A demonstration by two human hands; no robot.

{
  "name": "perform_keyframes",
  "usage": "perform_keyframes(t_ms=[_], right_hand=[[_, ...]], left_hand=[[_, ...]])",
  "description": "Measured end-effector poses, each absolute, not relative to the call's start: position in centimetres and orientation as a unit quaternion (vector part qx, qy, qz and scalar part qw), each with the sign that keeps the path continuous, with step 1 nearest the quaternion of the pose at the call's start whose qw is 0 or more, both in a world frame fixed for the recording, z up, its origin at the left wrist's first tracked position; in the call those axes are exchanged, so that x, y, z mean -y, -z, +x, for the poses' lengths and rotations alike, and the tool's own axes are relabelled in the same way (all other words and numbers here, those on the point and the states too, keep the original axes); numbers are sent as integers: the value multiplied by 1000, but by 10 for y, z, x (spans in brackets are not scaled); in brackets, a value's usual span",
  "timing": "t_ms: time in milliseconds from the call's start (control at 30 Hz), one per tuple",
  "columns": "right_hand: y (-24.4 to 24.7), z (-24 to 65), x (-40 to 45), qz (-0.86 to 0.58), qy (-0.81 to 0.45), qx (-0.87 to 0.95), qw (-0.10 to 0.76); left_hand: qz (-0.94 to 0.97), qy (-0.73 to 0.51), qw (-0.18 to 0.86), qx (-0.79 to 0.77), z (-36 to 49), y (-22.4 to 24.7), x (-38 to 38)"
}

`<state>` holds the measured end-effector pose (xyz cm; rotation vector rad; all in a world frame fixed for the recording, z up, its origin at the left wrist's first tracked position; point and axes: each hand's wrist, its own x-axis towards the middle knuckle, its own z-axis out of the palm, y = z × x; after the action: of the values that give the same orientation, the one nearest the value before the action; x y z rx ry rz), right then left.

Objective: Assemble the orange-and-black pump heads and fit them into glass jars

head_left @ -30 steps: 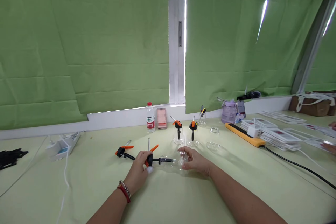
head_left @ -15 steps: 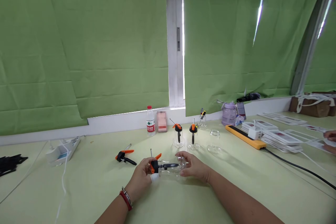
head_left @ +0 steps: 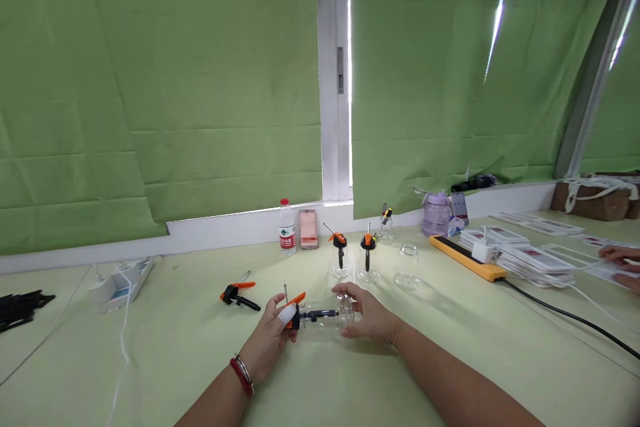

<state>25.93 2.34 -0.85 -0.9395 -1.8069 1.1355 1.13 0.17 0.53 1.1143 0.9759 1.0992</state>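
Note:
A clear bottle (head_left: 327, 325) lies on its side between my hands, its base to the right. My left hand (head_left: 269, 337) is closed on the black-and-orange sprayer head (head_left: 294, 317) at its neck; a white wrap covers the thumb. A black tube shows inside the bottle. My right hand (head_left: 373, 315) curls around the base. Beyond them stand two clear bottles with similar heads, the left bottle (head_left: 340, 260) and the right bottle (head_left: 368, 259). An open bottle without a head (head_left: 409, 270) is to their right. A loose sprayer head (head_left: 240, 295) lies on the left.
At the back are a water bottle (head_left: 287, 230), a pink box (head_left: 309, 229) and a purple jug (head_left: 436, 215). An orange power strip (head_left: 467, 259) and stacked white frames (head_left: 537, 263) occupy the right. Another person's hands (head_left: 623, 263) show at the right edge. A white socket strip (head_left: 117, 290) lies left.
My left hand has shifted its grip on the sprayer head: the wrapped thumb has moved from below to on top, and the orange lever has turned slightly. My right hand stays around the base.

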Motion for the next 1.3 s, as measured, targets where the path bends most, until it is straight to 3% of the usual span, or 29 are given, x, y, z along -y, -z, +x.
perform_keyframes(t_ms=[267, 600, 833, 1000, 1300], right_hand=[[2, 252, -16, -339, -333, 782, 402], [12, 224, -6, -247, 33, 893, 374], [12, 224, -6, -187, 152, 919, 313], [12, 227, -7, -224, 143, 905, 331], [4, 235, -1, -301, -107, 883, 344]], left_hand=[[437, -402, 688, -418, 11, -4, -2], [456, -436, 615, -473, 8, -5, -6], [438, -423, 625, -488, 4, -3, -8], [430, -436, 635, -471, 7, -7, -6], [521, -454, 575, -437, 18, -3, 1]])
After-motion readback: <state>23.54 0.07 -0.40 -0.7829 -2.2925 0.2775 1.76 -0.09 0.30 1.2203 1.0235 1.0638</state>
